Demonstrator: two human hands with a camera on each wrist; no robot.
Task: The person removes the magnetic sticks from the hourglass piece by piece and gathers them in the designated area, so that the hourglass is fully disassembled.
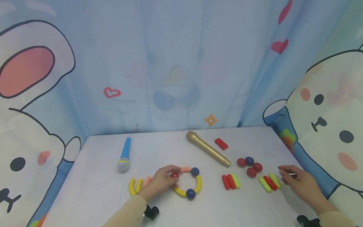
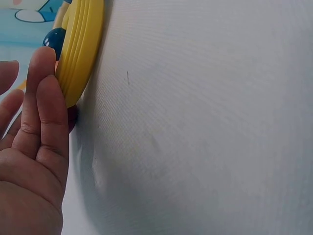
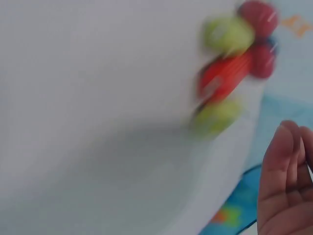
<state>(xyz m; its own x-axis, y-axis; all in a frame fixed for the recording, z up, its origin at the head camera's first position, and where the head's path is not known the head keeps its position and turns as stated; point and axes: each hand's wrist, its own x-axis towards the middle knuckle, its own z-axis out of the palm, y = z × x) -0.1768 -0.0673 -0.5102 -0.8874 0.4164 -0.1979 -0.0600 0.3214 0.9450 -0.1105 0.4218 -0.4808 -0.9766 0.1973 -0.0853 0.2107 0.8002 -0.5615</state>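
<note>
In the head view my left hand point(image 1: 164, 180) pinches a red ball point(image 1: 174, 175) between thumb and index finger. The ball sits at the left of a ring of curved yellow pieces point(image 1: 198, 184), a pink curved piece point(image 1: 186, 169) and blue balls point(image 1: 190, 194). The left wrist view shows the ridged yellow piece point(image 2: 83, 49) beside the fingers, with the red ball point(image 2: 73, 118) partly hidden. On the right, my right hand point(image 1: 300, 186) hovers with relaxed fingers and holds nothing. Nearest to it are green sticks point(image 1: 265, 185) and a red stick point(image 1: 270, 183), blurred in the right wrist view.
A gold microphone point(image 1: 208, 149) and a red block point(image 1: 221, 144) lie behind the ring. Several balls point(image 1: 251, 172) and more sticks point(image 1: 231, 181) lie to the right. Loose curved pieces point(image 1: 132, 186) and a blue toy microphone point(image 1: 124, 154) are at left on the white table point(image 1: 99, 186).
</note>
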